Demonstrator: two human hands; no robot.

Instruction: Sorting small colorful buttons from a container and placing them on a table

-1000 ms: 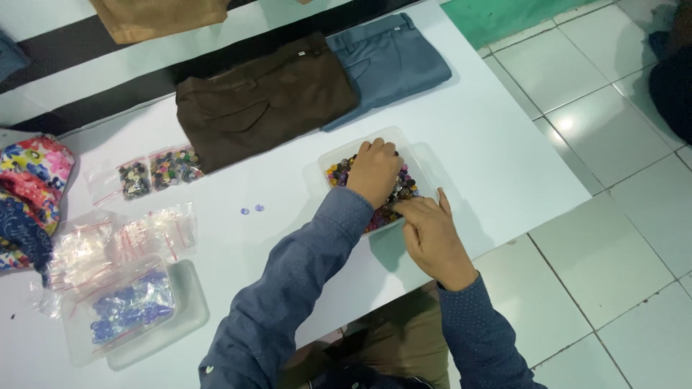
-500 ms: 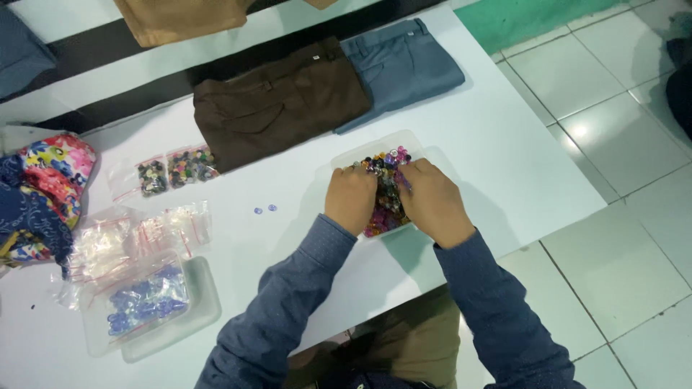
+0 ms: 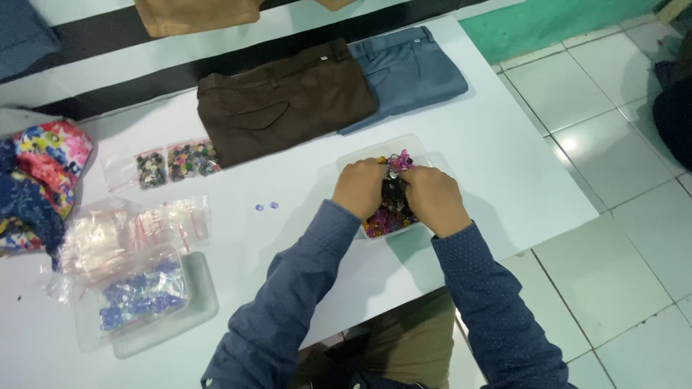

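Just glossy multicoloured buttons [image 3: 386, 220] heaped in clear tray [image 3: 346, 162].

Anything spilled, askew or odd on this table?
Only two small blue buttons lying loose on the white table, apart from the bags and the clear tray where both hands dig. Nothing else stands out.

Both hands now meet over the clear tray [image 3: 417, 146] of mixed coloured buttons [image 3: 386, 216]: the right hand [image 3: 430, 197], earlier at the tray's near edge, joins the left hand [image 3: 362, 187], fingers gathered together among the buttons.
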